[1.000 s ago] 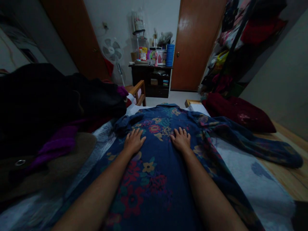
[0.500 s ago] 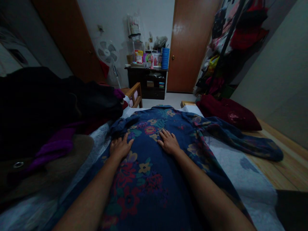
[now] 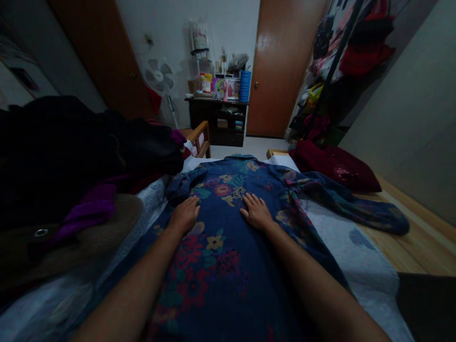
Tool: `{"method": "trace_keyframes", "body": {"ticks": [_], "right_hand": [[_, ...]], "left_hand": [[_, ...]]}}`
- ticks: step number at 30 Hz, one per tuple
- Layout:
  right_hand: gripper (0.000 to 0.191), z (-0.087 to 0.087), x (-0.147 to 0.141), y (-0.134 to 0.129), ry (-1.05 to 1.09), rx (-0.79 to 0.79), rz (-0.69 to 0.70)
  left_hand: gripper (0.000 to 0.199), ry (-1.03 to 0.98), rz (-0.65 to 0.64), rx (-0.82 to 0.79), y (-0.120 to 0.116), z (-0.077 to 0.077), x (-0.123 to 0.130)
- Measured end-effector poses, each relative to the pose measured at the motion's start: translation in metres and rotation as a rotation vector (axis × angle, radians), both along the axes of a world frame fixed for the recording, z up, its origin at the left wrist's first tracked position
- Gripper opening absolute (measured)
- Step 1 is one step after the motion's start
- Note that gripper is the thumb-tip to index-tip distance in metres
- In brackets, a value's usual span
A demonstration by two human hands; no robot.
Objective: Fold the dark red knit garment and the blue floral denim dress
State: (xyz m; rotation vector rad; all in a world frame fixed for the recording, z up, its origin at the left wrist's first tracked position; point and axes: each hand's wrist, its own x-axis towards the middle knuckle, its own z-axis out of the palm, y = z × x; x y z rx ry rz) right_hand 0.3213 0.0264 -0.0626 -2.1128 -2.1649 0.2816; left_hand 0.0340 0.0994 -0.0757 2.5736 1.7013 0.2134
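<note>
Surface: white cloth point(image 3: 337, 232) under one floral shirt point(image 3: 224, 237)
Room: one fan point(image 3: 160, 76), two doors point(image 3: 276, 76)
Left hand point(image 3: 185, 213), right hand point(image 3: 257, 211): fingers extended on shirt, gripping nothing

The floral garment point(image 3: 235, 237) (dark blue, collared) lies spread out.

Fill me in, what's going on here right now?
A person has both bare hands on a navy floral collared shirt spread over a pale cloth. The left hand lies near the bunched left-side sleeve; the right hand lies palm down, fingers spread, on the shirt's upper middle. The right-side sleeve stretches out over wooden boards. Dark clothing is heaped at left.
</note>
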Motion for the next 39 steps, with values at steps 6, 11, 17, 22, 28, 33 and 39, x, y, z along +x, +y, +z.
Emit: {"method": "trace_keyframes", "body": {"ticks": [6,11,17,22,28,33,39], "right_hand": [[0.074,0.0,0.023,-0.005,-0.078,-0.052,-0.299],[0.072,0.005,0.006,-0.026,-0.034,0.001,-0.176],[0.067,0.021,0.003,-0.051,-0.046,-0.099,0.009],[0.033,0.067,0.049,-0.066,-0.187,-0.086,-0.042],[0.035,0.1,0.116,-0.069,-0.15,0.135,-0.512],[0.047,0.091,0.152,-0.047,0.133,0.049,-0.634],[0.03,0.075,0.156,-0.027,0.373,0.079,-0.656]], "left_hand": [[0.077,0.053,0.156,-0.109,-0.008,0.004,-0.001],[0.084,0.081,0.238,-0.118,-0.008,0.003,0.003],[0.065,0.108,0.185,0.038,-0.014,0.001,0.003],[0.047,0.066,-0.003,0.128,-0.012,-0.005,0.003],[0.051,0.134,0.09,0.078,-0.019,0.0,0.015],[0.081,0.114,0.325,-0.125,-0.026,0.008,0.027],[0.074,0.045,0.222,-0.105,-0.043,0.029,0.082]]}}
